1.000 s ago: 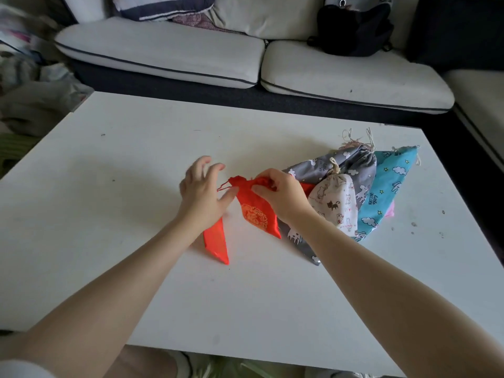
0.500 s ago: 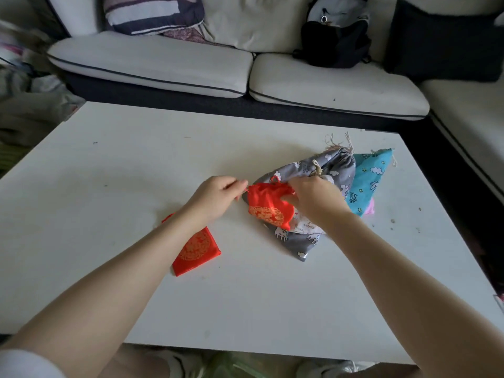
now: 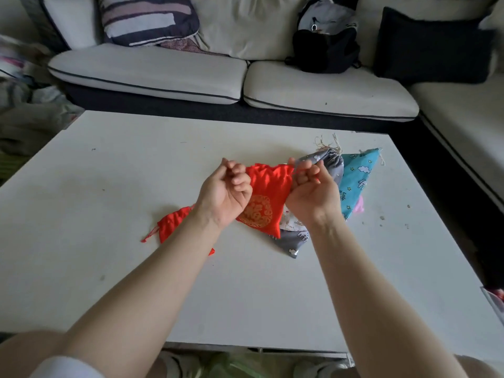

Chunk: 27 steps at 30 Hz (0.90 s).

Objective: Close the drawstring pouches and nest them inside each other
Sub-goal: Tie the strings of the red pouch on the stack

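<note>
A red pouch with a gold emblem (image 3: 266,197) hangs upright between my hands above the table, its gathered top edge stretched sideways. My left hand (image 3: 225,193) pinches the left end of its top, palm toward me. My right hand (image 3: 311,190) pinches the right end and its red cord. A second, smaller red pouch (image 3: 174,223) lies flat on the table, partly under my left forearm. Behind the held pouch lie a grey printed pouch (image 3: 328,166), a blue cloud-print pouch (image 3: 358,178), a white printed pouch (image 3: 293,223) and a bit of pink one (image 3: 359,208).
The white table (image 3: 114,192) spreads wide to the left and front. A pale sofa (image 3: 191,75) runs behind it, with a striped cushion (image 3: 148,19), a black bag (image 3: 324,47) and a dark cushion (image 3: 433,47). Clutter lies on the floor at left.
The red pouch has been lifted off the pile and now hangs upright; my hands have turned palms toward me and drawn apart at its top. The camera tilted up slightly.
</note>
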Motion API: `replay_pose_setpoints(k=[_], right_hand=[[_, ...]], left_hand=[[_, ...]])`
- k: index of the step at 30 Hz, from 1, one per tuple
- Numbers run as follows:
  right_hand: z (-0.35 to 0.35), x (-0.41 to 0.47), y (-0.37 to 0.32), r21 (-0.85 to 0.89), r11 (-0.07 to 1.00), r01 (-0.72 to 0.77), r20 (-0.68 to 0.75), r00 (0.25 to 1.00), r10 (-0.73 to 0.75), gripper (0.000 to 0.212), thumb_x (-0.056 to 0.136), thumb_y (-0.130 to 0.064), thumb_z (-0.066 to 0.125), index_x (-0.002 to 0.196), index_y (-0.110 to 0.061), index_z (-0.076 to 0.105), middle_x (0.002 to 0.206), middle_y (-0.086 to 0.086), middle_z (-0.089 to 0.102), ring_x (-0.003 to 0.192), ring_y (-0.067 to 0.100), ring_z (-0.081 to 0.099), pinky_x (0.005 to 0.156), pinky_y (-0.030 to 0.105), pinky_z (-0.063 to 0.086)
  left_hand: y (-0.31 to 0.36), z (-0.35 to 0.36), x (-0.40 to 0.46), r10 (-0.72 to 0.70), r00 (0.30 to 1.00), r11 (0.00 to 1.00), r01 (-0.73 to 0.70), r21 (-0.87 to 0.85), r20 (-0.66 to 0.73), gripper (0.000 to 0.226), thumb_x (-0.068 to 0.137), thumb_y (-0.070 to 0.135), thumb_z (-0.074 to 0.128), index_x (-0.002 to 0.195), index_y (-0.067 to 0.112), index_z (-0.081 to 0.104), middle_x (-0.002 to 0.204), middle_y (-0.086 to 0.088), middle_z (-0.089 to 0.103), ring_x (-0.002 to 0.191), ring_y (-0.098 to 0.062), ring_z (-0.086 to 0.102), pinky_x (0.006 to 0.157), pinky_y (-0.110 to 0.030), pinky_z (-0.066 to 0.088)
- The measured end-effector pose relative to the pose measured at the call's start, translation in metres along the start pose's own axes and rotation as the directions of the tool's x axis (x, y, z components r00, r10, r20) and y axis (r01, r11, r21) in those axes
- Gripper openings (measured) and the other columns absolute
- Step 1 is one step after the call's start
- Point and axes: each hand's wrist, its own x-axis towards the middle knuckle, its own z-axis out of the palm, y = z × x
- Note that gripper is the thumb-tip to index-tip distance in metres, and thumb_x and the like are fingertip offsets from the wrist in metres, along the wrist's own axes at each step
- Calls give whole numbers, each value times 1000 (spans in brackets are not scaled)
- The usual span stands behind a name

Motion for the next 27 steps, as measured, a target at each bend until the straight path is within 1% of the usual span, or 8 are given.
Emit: replay_pose_setpoints(k=[4, 8, 12, 16, 19, 22, 24, 27], right_hand=[[-16, 8, -12, 47, 998, 47, -157, 987, -39, 57, 99, -25, 34, 42, -15, 36, 40, -5, 26, 33, 11, 25, 45, 18, 29], [-16, 4, -14, -428, 902, 53, -210, 965, -157, 44, 98, -18, 35, 55, -16, 29, 43, -4, 24, 34, 8, 18, 37, 17, 17], [4, -13, -10, -975, 218, 45, -1, 978, -209, 28, 93, -25, 50, 71, -11, 61, 53, -2, 38, 39, 7, 27, 41, 20, 24], [23, -32, 1, -947, -257, 194, 198, 980, 11, 19, 86, -27, 62, 85, -10, 71, 52, -6, 46, 44, 2, 36, 43, 12, 28], [26, -32, 4, -935, -263, 236, 241, 970, 13, 22, 86, -22, 62, 69, -9, 68, 44, -11, 48, 35, 1, 35, 39, 8, 25], [28, -31, 4, -968, -78, 240, 239, 971, 23, 26, 91, -17, 54, 78, 3, 65, 56, -1, 54, 33, 2, 33, 37, 10, 24], [30, -32, 4, -969, 91, 230, 235, 971, 43, 27, 94, -15, 49, 72, -5, 61, 59, 3, 53, 33, 2, 29, 34, 11, 22], [35, -32, 5, -957, 209, 202, 209, 978, 13, 30, 94, -9, 47, 64, -10, 55, 43, -5, 46, 30, 3, 24, 32, 13, 18]], left_hand=[[8, -6, 5, 81, 951, 970, -7, 242, -298, 41, 99, 33, 29, 60, 21, 34, 40, 7, 30, 29, -6, 26, 33, -16, 20], [5, -4, 3, 214, 924, 822, 5, 570, -316, 40, 100, 33, 34, 62, 19, 37, 45, 7, 35, 36, -8, 28, 38, -19, 22], [3, 19, -8, 296, 953, 323, -45, 945, -56, 37, 97, 26, 41, 62, 16, 46, 73, -5, 57, 51, -12, 44, 48, -22, 31], [-4, 39, -14, 261, 957, -1, -129, 992, 125, 37, 94, 28, 48, 59, 18, 54, 76, -19, 60, 58, -16, 48, 55, -26, 37], [-11, 43, -15, 314, 928, -81, -183, 980, 200, 37, 94, 31, 48, 59, 20, 55, 56, -4, 57, 46, -8, 42, 53, -25, 34], [-14, 41, -17, 343, 932, 135, -174, 976, 119, 37, 97, 39, 37, 70, 21, 55, 66, 5, 56, 44, -6, 42, 47, -23, 31], [-20, 34, -17, 203, 979, 286, -73, 955, 14, 42, 96, 49, 28, 75, 27, 57, 73, 7, 60, 50, -11, 47, 49, -24, 31], [-29, 23, -19, -24, 1000, 252, 6, 968, 0, 46, 82, 64, 30, 73, 31, 60, 70, 9, 65, 55, -17, 49, 53, -27, 31]])
